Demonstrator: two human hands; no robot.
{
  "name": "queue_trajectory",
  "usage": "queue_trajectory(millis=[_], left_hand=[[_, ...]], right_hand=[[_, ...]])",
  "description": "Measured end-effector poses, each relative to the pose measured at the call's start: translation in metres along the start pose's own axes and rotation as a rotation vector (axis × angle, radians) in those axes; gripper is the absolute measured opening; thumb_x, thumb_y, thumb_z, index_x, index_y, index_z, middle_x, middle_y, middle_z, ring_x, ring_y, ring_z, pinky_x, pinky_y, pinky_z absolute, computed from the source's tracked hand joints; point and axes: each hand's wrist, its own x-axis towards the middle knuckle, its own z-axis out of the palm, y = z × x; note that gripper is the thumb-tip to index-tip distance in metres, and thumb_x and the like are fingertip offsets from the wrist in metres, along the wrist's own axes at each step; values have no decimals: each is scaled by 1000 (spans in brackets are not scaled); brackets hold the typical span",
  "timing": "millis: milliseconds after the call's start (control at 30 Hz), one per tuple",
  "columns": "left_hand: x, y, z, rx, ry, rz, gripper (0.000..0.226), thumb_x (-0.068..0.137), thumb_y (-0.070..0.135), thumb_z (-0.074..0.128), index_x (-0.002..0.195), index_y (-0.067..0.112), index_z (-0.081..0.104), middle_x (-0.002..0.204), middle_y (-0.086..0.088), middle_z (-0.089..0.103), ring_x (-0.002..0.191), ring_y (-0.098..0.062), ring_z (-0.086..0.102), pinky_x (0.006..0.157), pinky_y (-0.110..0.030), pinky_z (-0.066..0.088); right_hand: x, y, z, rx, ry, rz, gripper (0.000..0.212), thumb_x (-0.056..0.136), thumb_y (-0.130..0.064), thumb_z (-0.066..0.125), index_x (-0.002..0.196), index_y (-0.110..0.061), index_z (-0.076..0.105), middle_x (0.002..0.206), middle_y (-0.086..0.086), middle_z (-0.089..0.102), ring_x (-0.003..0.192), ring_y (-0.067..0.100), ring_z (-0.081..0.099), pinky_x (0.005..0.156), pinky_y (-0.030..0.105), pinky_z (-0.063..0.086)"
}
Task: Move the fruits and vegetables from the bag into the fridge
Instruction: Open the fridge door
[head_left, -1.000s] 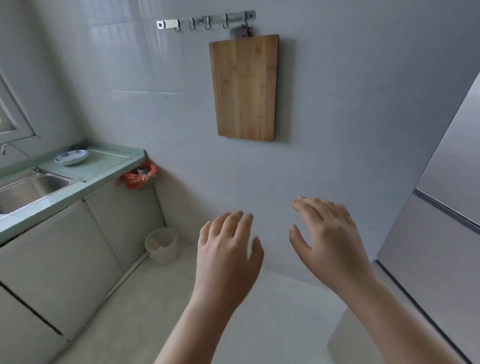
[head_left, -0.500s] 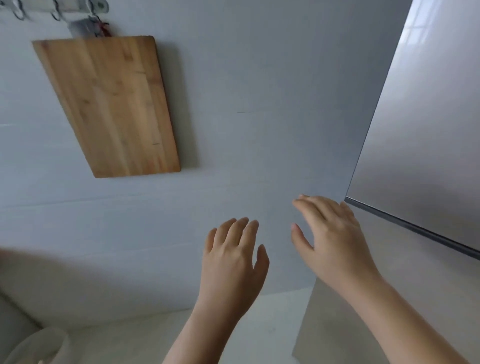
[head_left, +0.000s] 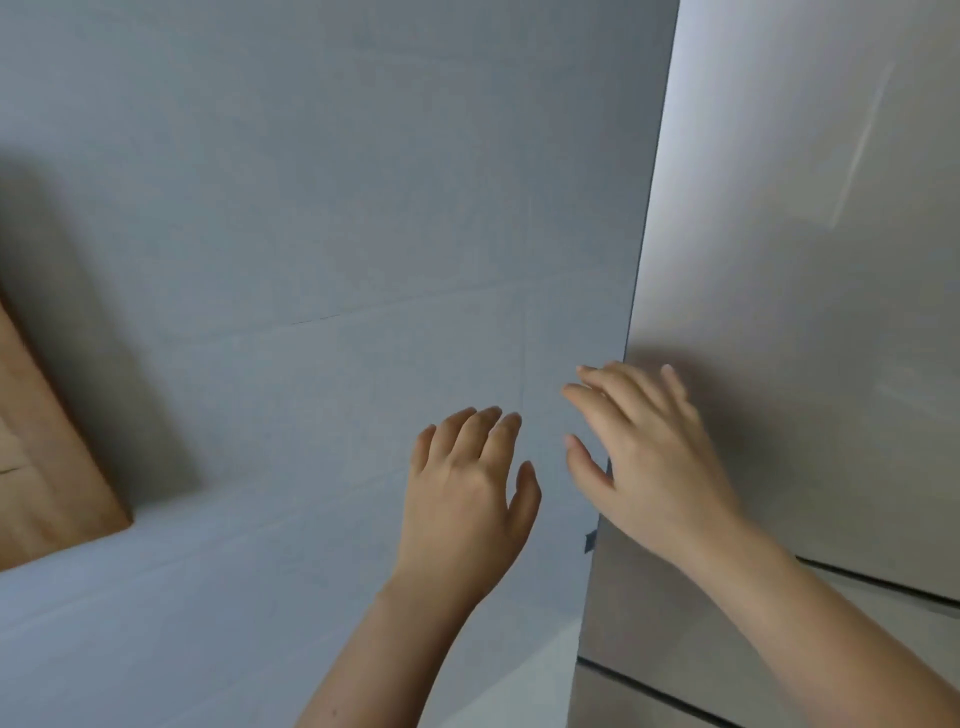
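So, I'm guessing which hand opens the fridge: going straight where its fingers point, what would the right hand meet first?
Probably the side edge of the fridge door: the right hand has fingertips overlapping it. Depth is unclear, so it could slip past to the tiled wall.

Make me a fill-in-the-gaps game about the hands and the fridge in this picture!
The left hand and right hand both hold ____.
The hand nearer the fridge is the ____ one.
The wooden board shows at the ____ edge of the picture.
Missing words: nothing; right; left.
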Motion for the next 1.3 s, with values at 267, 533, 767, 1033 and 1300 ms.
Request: queue_trajectory(millis=[267, 533, 767, 1033, 1300], left_hand=[[53, -10, 39, -158, 13, 165, 42, 82, 31, 42, 108, 8, 66, 107, -8, 68, 101, -28, 62, 87, -43, 47], [98, -36, 50, -297, 61, 304, 41, 82, 29, 42, 105, 7, 67, 104, -9, 68, 99, -28, 62, 88, -40, 43], [108, -46, 57, -372, 34, 352, 41, 81, 30, 42, 106, 7, 67, 104, -8, 68, 98, -28, 63, 86, -41, 48], [107, -45, 65, -456, -7, 336, 42, 81, 30, 41, 105, 6, 67, 104, -8, 69, 97, -28, 64, 86, -43, 49], [103, -52, 62, -496, -35, 336, 43, 81, 29, 41, 107, 5, 66, 104, -9, 68, 97, -29, 63, 86, -43, 47]], right_hand=[[41, 41, 3, -281, 50, -49, 35, 82, -29, 43, 103, -9, 64, 118, 10, 61, 120, 29, 48, 103, 56, 23], [92, 65, 3, -529, 27, -164, 29, 81, -32, 48, 80, -8, 64, 85, 7, 61, 101, 28, 59, 110, 50, 10], [96, 73, 5, -672, 29, -268, 29, 81, -30, 52, 61, -9, 55, 72, 6, 57, 87, 26, 61, 109, 49, 14], [94, 61, 14, -776, -39, -167, 41, 81, -44, 50, 65, -7, 59, 78, 7, 58, 87, 28, 58, 106, 56, 16], [92, 39, 13, -854, -99, -25, 51, 84, -51, 46, 69, -6, 65, 78, 7, 57, 88, 29, 56, 106, 58, 13]])
